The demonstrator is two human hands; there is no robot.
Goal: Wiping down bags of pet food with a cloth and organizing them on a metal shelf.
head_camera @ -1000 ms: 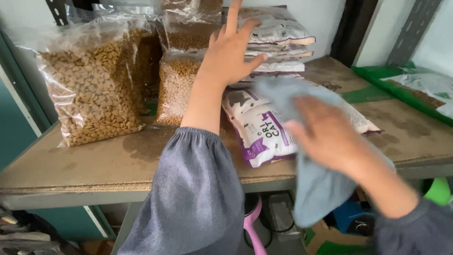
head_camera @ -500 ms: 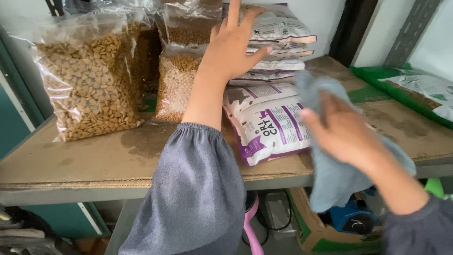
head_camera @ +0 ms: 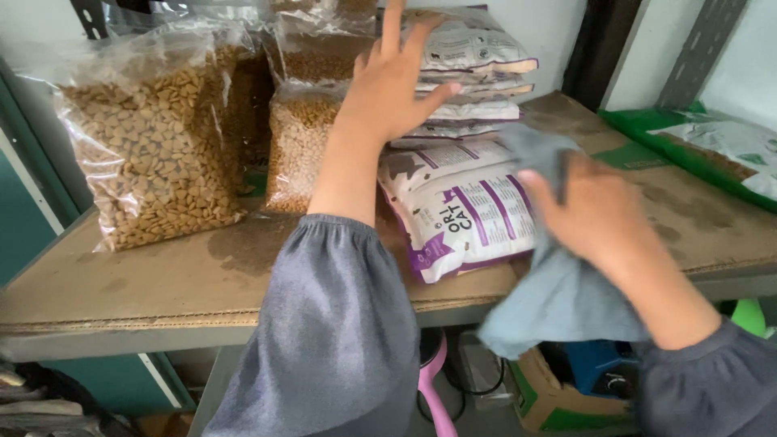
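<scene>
You're in a pet-food stockroom: clear kibble bags (head_camera: pixel 154 154) beside stacked pouches (head_camera: pixel 473 61) on a metal shelf (head_camera: pixel 146 283).

- The cloth (head_camera: pixel 558 299) under the right hand's (head_camera: pixel 595 214) fingers is pale blue-grey.
- The pouch (head_camera: pixel 461 214) beside those fingers is white with purple bands.
- The stacked packets (head_camera: pixel 473 61) at the left hand's (head_camera: pixel 396 81) fingertips are white and grey.
- The clear bag (head_camera: pixel 154 146) left of them holds tan-brown pellets.
- The sleeve (head_camera: pixel 332 332) is plain grey.
- The shelf (head_camera: pixel 162 283) is brown with dark stains.
- The sack (head_camera: pixel 704 150) beyond the right fingers is green and white.
</scene>
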